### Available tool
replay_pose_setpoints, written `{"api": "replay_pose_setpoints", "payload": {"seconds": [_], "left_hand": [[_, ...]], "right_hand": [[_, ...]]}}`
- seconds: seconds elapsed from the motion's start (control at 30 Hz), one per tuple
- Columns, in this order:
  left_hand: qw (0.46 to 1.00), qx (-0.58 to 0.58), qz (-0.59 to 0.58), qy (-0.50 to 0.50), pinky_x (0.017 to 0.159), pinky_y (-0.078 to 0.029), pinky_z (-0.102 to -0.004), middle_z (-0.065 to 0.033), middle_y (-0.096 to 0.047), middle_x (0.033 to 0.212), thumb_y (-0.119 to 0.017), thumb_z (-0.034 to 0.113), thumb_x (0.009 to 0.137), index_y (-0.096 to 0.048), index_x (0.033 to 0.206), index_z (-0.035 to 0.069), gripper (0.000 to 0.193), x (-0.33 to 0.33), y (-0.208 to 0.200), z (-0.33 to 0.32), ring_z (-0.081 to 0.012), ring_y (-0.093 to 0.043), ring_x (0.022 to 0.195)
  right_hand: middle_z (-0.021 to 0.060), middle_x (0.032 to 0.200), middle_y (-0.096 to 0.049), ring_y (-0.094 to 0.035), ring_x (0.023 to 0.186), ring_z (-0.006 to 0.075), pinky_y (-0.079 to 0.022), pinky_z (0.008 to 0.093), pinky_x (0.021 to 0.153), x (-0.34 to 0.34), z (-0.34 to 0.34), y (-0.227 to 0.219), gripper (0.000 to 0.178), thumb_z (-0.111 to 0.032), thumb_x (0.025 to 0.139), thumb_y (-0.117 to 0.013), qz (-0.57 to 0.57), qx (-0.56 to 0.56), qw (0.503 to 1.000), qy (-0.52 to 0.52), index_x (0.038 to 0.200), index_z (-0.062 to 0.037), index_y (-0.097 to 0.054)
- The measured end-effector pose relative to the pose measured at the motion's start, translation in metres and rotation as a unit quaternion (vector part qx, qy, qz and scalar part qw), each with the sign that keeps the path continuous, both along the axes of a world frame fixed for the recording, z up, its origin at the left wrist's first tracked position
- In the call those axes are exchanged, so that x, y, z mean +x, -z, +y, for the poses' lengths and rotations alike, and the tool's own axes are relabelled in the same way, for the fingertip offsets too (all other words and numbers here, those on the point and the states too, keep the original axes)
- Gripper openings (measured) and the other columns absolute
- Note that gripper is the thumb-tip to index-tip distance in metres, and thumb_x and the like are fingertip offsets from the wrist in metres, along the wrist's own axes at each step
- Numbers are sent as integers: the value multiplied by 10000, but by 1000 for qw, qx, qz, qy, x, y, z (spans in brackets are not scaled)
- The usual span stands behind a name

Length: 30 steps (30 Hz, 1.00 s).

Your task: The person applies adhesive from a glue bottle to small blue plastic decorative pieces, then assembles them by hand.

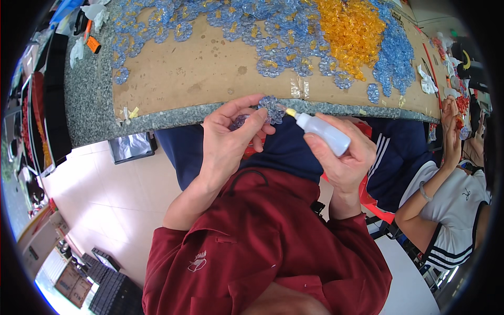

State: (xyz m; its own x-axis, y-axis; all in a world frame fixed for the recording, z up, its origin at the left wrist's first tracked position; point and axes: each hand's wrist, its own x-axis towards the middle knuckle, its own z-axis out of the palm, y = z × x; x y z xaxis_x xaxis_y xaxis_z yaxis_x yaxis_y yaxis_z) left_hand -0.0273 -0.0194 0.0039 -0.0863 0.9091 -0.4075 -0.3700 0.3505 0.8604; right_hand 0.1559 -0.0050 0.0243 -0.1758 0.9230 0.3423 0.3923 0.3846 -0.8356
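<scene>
My left hand (226, 139) pinches a translucent blue flower-shaped plastic piece (270, 109) between thumb and fingers, just off the table's front edge. A second bluish clear piece (240, 121) shows within the same hand, partly covered by the fingers. My right hand (349, 157) is wrapped round a small white squeeze bottle (326, 134) with a yellow-based nozzle. It is tilted so that its tip points left and meets or nearly meets the flower piece; I cannot tell if they touch.
Brown cardboard (194, 73) covers the granite table (89, 113). Blue flowers with yellow centres (278, 52), loose amber pieces (352, 37) and plain blue pieces (394, 58) lie heaped at the back. An orange-handled cutter (93, 44) is far left. A co-worker's arm (438, 176) is at right.
</scene>
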Motion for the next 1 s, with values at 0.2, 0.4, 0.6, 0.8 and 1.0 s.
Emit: {"api": "replay_pose_setpoints", "payload": {"seconds": [0.2, 0.4, 0.6, 0.8, 1.0], "left_hand": [[1000, 4, -9, 11, 393, -397, -188, -143, -649, 732, -554, 35, 862, -564, 1044, -43, 198, -2, 4, -3, -105, -572, 497], [1000, -6, -4, 26, 391, -395, -183, -132, -634, 797, -532, 29, 873, -528, 1019, -47, 165, 4, 2, -4, -147, -635, 646], [998, -38, -33, 38, 476, -458, -193, -78, -608, 725, -578, 42, 860, -538, 1002, -38, 168, 10, -3, -1, -87, -552, 506], [995, -9, -55, 88, 414, -360, -174, -87, -624, 787, -510, 73, 897, -547, 1111, -37, 244, 12, 7, -1, -82, -563, 589], [991, -27, -67, 109, 410, -352, -178, -82, -624, 794, -502, 66, 901, -555, 1123, -36, 249, 22, 8, 7, -82, -559, 589]], "right_hand": [[89, 965, -634, -596, 864, 104, -473, 221, 745, 19, 3, 6, 388, 12, 695, -731, 162, -146, 972, 90, 1055, 47, -589], [88, 887, -619, -575, 777, 194, -451, 281, 711, 14, 24, 25, 298, -2, 680, -706, -26, 11, 991, 128, 965, -9, -619], [112, 887, -626, -611, 718, 199, -477, 282, 631, -1, 38, 37, 316, -53, 691, -737, -32, 23, 989, 145, 977, -7, -609], [101, 850, -621, -576, 746, 252, -457, 331, 662, 32, 46, 28, 233, -48, 724, -689, -78, 67, 973, 206, 944, -15, -620], [104, 973, -564, -492, 886, 285, -414, 355, 764, 65, 67, 32, 181, -41, 709, -681, -272, 123, 928, 222, 884, -8, -644]]}}
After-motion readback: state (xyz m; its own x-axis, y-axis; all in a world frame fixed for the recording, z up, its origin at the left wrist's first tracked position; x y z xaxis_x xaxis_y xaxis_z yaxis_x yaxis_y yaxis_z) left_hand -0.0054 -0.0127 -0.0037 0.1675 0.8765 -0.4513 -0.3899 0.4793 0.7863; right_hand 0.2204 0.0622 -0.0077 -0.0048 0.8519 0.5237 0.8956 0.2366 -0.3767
